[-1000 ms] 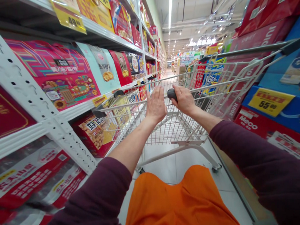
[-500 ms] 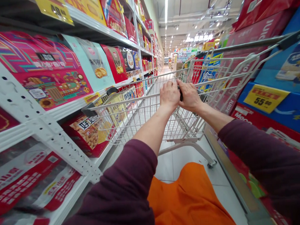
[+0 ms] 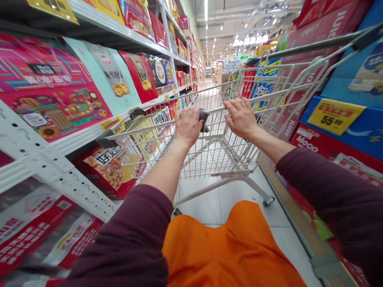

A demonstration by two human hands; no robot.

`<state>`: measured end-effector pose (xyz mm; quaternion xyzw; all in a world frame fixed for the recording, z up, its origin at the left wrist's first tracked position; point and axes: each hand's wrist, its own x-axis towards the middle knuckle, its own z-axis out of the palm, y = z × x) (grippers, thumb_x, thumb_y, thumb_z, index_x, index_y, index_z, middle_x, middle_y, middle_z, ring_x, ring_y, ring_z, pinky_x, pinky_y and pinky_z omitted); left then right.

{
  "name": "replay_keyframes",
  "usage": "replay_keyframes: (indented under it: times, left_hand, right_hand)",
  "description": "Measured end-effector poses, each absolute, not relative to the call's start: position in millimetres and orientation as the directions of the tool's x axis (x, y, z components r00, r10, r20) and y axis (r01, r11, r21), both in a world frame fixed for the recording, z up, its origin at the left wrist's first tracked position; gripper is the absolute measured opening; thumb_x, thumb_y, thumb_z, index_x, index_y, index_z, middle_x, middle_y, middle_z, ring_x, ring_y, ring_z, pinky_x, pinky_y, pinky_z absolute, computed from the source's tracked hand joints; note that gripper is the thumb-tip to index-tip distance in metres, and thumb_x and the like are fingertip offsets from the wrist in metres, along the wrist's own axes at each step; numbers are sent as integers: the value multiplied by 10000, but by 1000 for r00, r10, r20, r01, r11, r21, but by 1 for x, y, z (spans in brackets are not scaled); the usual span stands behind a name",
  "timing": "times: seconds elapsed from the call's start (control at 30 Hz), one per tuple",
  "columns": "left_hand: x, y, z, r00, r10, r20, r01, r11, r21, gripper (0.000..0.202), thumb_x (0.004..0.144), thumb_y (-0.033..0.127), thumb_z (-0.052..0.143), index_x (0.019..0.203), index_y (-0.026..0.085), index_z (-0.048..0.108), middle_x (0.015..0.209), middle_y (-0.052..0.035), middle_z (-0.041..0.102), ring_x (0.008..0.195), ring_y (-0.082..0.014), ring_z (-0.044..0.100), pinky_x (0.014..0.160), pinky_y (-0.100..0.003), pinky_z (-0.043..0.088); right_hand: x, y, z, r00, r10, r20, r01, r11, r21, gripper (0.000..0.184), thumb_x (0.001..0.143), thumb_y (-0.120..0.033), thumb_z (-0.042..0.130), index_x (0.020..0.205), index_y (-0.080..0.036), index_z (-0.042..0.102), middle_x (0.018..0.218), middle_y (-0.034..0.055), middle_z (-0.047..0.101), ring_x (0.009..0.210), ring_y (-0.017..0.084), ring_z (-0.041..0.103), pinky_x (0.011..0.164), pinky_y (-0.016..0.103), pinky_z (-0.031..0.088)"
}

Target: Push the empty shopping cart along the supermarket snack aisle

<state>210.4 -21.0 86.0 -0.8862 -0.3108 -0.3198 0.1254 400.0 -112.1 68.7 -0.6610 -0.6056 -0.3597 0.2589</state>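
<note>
A wire shopping cart stands crosswise in front of me, its handle end toward the right. My left hand is closed round a crumpled dark grey cloth on the cart's near top rail. Part of the cloth sticks out on the right of that hand; the rest is hidden under it. To the right, my right hand curls its fingers over the same rail. A gap of bare rail lies between my hands.
Store shelves with boxed snacks line the left side. Stacked cartons rise close on the right, with a yellow price sign. A tiled floor shows beneath the cart, and the aisle runs on beyond it.
My hands, together before, are now apart. The left has slid leftward along the rail with the dark cloth; the right stays near its place on the rail.
</note>
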Motion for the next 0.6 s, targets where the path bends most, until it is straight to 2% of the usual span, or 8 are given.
replay_keyframes:
  times: [0.1, 0.23, 0.4, 0.6]
  left_hand:
    - [172, 6, 75, 543, 451, 709, 625, -780, 17, 517, 874, 280, 462, 1384, 195, 443, 1461, -124, 435, 1331, -320, 379, 1147, -496, 268]
    - [160, 24, 64, 458, 386, 800, 591, -805, 50, 508, 854, 269, 488, 1355, 192, 469, 1418, -157, 469, 1295, -359, 410, 1101, -567, 313]
    - [194, 14, 65, 483, 332, 811, 541, -841, 22, 502, 855, 293, 519, 1345, 196, 477, 1345, -142, 527, 1230, -327, 449, 1082, -519, 340]
    - [177, 19, 63, 520, 294, 802, 519, -854, -24, 432, 878, 263, 496, 1310, 271, 511, 1321, -109, 545, 1214, -312, 461, 1050, -502, 349]
  right_hand:
    - [396, -108, 67, 34, 602, 798, 988, -140, 64, 556, 849, -250, 426, 1401, -194, 450, 1293, 102, 522, 1255, 323, 408, 1140, 574, 245]
    - [390, -103, 62, 60, 526, 849, 992, -126, 8, 530, 833, -266, 430, 1352, -194, 501, 1253, 99, 540, 1252, 328, 419, 1145, 588, 239]
    - [388, -103, 59, 61, 498, 865, 991, -134, 8, 527, 814, -274, 449, 1332, -199, 514, 1240, 104, 539, 1254, 336, 412, 1135, 595, 240]
    - [394, -108, 60, 39, 522, 852, 985, -163, 55, 545, 817, -247, 453, 1361, -225, 491, 1256, 96, 547, 1263, 337, 409, 1117, 601, 244]
